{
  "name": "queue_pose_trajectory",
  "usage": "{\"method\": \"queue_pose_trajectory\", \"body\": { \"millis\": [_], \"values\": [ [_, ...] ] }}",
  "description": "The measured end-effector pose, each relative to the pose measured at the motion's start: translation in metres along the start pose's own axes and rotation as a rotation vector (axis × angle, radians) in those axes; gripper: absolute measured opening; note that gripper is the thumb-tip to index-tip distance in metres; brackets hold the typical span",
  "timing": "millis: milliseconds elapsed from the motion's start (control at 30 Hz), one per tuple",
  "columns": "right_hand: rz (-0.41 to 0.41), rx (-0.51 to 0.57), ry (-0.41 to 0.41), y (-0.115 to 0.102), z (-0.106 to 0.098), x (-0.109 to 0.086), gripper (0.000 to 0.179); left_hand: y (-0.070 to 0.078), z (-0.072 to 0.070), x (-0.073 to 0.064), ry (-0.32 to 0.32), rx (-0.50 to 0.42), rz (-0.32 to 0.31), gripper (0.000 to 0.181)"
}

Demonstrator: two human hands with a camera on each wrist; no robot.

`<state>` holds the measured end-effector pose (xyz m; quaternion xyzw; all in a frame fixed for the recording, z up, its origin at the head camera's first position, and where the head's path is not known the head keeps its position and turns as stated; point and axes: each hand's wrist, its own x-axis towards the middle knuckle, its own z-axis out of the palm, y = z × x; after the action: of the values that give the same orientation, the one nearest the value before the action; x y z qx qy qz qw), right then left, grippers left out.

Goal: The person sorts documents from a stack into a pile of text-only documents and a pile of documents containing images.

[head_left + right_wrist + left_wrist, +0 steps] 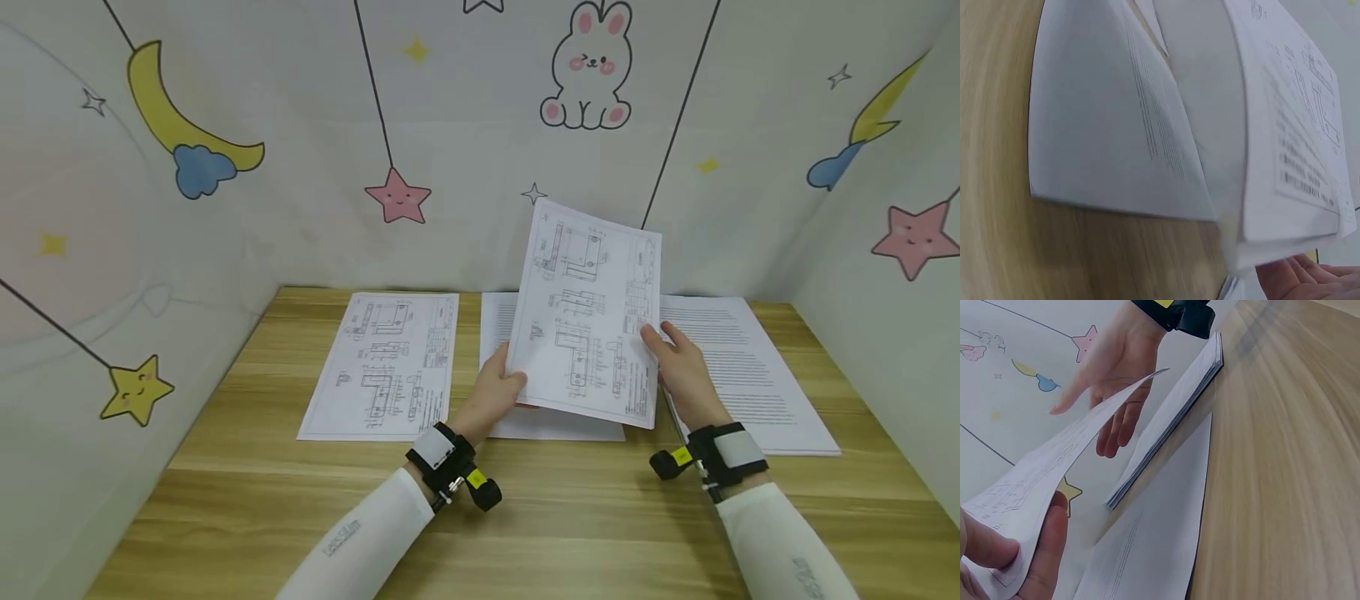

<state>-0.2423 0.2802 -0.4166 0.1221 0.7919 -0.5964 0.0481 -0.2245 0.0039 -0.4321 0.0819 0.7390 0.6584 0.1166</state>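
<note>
My left hand point(495, 387) pinches the lower left corner of a paper sheet with printed technical drawings point(592, 317), thumb in front and fingers behind. The sheet is raised and tilted above the table; whether it is one page or more, I cannot tell. Close to its right edge is my right hand point(686, 375). The left wrist view shows the right hand's fingers point(1129, 422) extended and the thumb apart from them, not gripping the paper. Under the raised sheet lies a page with lines of text point(555, 427), partly hidden.
To the left, another drawing sheet point(382, 367) lies flat on the wooden table point(247, 500). A thick stack of text pages point(750, 367) rests at the right. A cartoon-printed cloth wall point(480, 125) encloses the back and sides.
</note>
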Motion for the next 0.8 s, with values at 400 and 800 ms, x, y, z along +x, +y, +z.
{"method": "queue_pose_trajectory", "body": {
  "millis": [400,800],
  "values": [
    [-0.007,0.168,-0.003,-0.004,0.043,-0.003,0.052,-0.01,-0.028,-0.006,0.027,0.021,-0.044,0.059],
    [-0.006,0.123,-0.028,-0.007,0.074,-0.007,0.046,-0.005,-0.063,0.0,0.107,-0.004,-0.103,0.043]
  ]
}}
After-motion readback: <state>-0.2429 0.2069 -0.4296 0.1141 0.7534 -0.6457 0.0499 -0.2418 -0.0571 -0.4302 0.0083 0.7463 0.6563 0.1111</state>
